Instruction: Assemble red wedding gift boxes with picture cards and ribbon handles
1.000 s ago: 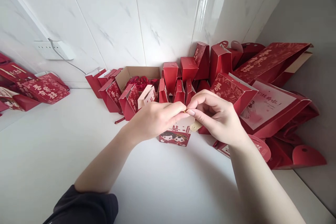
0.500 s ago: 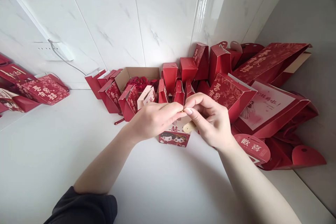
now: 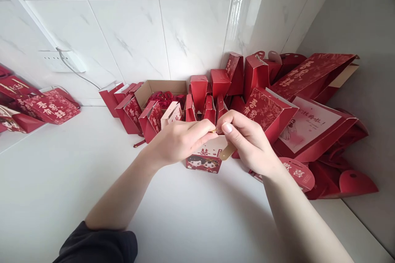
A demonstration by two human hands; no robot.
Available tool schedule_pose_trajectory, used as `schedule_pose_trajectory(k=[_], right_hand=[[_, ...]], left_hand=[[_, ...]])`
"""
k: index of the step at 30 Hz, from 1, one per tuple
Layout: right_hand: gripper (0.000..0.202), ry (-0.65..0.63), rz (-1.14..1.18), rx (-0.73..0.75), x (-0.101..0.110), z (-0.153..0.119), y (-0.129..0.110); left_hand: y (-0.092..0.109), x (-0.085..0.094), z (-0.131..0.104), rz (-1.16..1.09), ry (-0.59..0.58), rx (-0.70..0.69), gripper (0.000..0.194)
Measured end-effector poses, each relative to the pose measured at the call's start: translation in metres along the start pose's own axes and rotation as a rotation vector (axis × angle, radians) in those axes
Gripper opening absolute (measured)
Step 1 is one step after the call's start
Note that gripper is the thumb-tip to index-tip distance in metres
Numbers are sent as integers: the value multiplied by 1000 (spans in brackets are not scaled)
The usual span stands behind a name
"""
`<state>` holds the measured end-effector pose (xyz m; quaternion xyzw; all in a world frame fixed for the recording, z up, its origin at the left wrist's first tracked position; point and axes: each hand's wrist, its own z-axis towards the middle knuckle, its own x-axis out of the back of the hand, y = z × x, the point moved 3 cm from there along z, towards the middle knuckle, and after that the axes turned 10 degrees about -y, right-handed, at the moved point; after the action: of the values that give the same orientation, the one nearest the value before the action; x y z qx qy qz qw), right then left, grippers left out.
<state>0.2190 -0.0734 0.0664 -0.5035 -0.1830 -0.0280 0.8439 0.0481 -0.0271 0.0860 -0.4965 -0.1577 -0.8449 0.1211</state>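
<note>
A small box (image 3: 203, 163) with two cartoon faces on its red lower part stands on the white table, partly hidden under my hands. My left hand (image 3: 182, 137) is closed in a pinch above it, at a tiny gold-coloured piece (image 3: 214, 131). Close against it, my right hand (image 3: 247, 137) pinches at the same spot; what its fingertips hold is too small to make out. A beige strap-like tab (image 3: 227, 151) hangs below my right hand, beside the box.
Red gift boxes (image 3: 199, 90) line the tiled wall. Among them an open cardboard box (image 3: 140, 93) holds dark red ribbons (image 3: 161, 99). Larger red bags (image 3: 311, 123) are piled at right, more red boxes (image 3: 57, 107) at far left. A cable runs from a wall socket (image 3: 61, 61).
My right thumb has shifted slightly right, and the gap between the fingertips has widened a little. The beige tab has swung to a different angle. The view has moved slightly.
</note>
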Motion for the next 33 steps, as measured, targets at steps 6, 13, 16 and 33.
schedule_pose_trajectory(k=[6, 13, 16, 33], right_hand=[[21, -93, -226, 67, 4, 0, -1], [23, -86, -329, -10, 8, 3, -1], [26, -58, -437, -93, 16, 2, 1], [14, -252, -762, -401, 16, -3, 28]], left_hand=[[0, -7, 4, 27, -135, 18, 31], [-8, 3, 4, -181, -379, 143, 33], [-14, 2, -3, -322, -670, 323, 34], [-33, -98, -17, -208, -1234, 641, 20]])
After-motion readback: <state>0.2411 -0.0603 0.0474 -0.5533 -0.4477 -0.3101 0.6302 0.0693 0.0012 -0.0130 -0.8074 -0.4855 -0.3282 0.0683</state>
